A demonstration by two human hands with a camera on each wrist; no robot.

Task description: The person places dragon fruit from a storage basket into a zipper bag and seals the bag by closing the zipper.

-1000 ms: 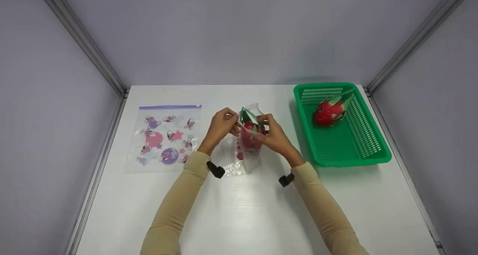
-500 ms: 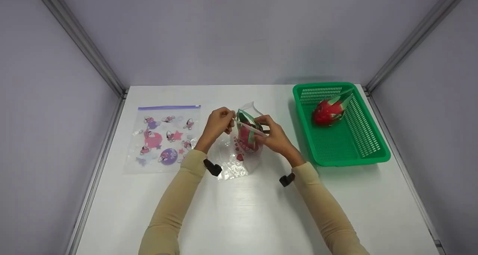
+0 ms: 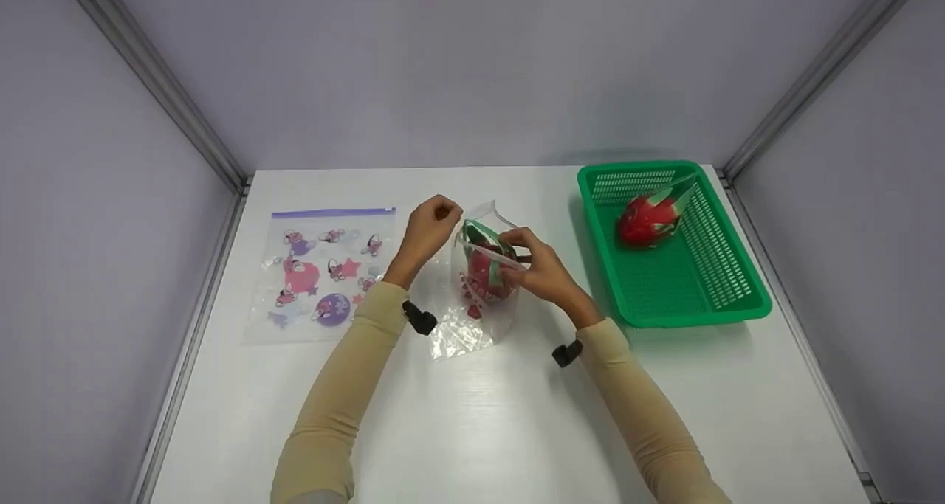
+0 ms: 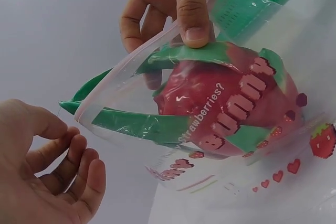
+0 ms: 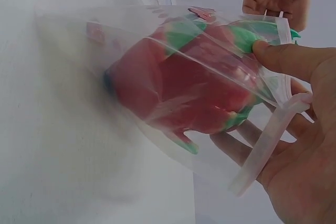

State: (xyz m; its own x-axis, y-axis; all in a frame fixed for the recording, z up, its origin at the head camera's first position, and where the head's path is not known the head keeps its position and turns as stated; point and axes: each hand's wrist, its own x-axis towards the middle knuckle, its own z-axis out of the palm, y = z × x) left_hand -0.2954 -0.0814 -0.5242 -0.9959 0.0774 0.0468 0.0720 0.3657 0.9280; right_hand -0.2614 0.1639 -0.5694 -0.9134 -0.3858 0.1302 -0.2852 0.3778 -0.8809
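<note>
A red dragon fruit [image 4: 210, 95] with green leaf tips sits inside a clear printed plastic bag [image 4: 273, 184]. Its green tips poke out at the bag's mouth. My right hand [image 3: 543, 268] grips the fruit by the leaf end. The thumb presses from outside through the film, while other fingers reach in past the white-edged mouth, as the right wrist view shows. Just left of the bag's mouth is my left hand [image 3: 428, 231], its fingers loosely bent. In the left wrist view its fingertips are very near the bag's corner and seem to hold nothing.
On the right stands a green perforated basket [image 3: 672, 297] with a second dragon fruit [image 3: 648, 220] in it. A clear bag [image 3: 314, 275] with a purple slider and cartoon prints lies flat at left. Pale walls border the white table [image 3: 472, 430] at the back and sides.
The left hand has moved left and slightly up from the bag's mouth and seems to have let go of its edge. The bag with the fruit has shifted slightly left; the right hand keeps its hold.
</note>
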